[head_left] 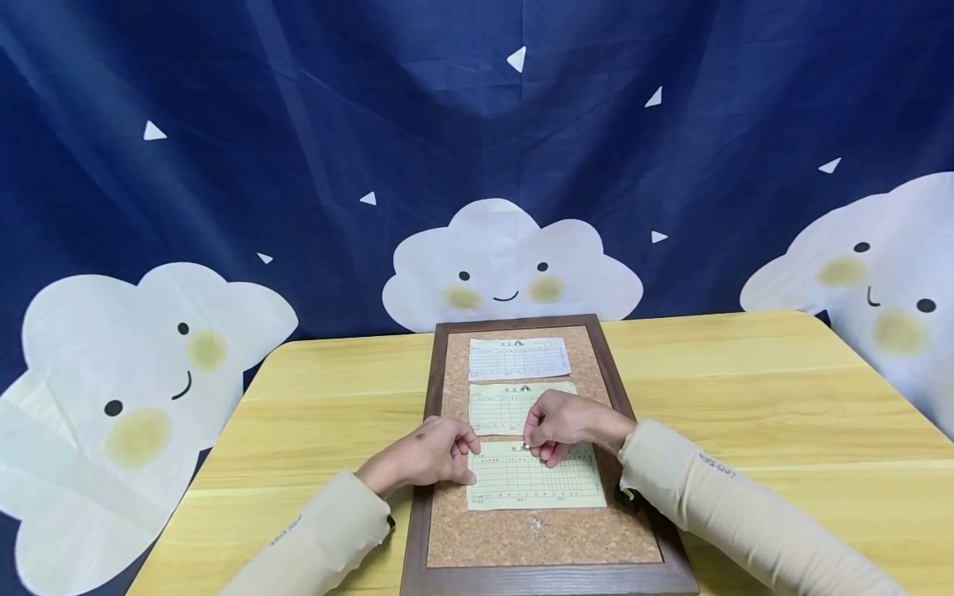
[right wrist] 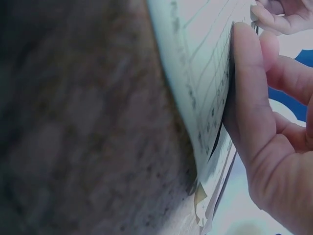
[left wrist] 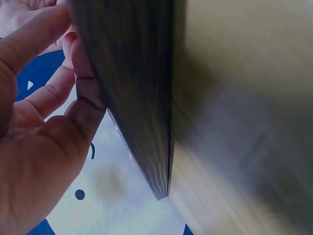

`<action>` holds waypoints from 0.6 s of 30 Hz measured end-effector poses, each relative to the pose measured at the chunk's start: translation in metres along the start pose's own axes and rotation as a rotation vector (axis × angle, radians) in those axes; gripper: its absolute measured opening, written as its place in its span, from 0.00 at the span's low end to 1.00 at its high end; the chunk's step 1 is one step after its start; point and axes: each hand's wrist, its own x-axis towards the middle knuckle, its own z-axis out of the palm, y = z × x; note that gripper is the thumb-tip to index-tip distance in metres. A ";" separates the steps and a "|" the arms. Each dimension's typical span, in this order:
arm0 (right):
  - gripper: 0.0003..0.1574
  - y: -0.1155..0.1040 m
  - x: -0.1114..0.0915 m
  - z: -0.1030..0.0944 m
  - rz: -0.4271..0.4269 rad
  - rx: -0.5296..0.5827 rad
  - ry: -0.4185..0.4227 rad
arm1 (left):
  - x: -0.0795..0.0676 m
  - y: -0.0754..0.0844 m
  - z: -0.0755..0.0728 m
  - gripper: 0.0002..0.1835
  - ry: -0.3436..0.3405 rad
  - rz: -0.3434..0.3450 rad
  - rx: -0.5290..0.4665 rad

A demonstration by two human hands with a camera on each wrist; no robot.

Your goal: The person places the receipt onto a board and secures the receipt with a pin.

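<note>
A cork board (head_left: 477,538) in a dark wooden frame holds three printed paper slips in a column. At the nearest slip (head_left: 532,488), pale yellow-green, my right hand (head_left: 570,422) pinches a small silvery pin (head_left: 526,446) at the top edge between thumb and fingertips. My left hand (head_left: 428,451) rests its thumb and fingertips along that slip's left edge, over the frame's left side. The left wrist view shows the fingers (left wrist: 88,98) gently bent beside the dark frame (left wrist: 132,73). In the right wrist view the slip (right wrist: 200,63) lifts a little off the cork.
A middle yellow-green slip (head_left: 492,410) and a whitish far slip (head_left: 514,360) each have a silvery pin at the top. Small clear bits (head_left: 537,525) sit on the cork below the nearest slip. The board lies on a wooden table (head_left: 782,439) before a blue cloud-print curtain (head_left: 447,99).
</note>
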 end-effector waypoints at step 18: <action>0.06 0.000 0.000 -0.001 -0.012 -0.002 -0.029 | -0.001 0.000 0.000 0.15 0.000 -0.012 -0.004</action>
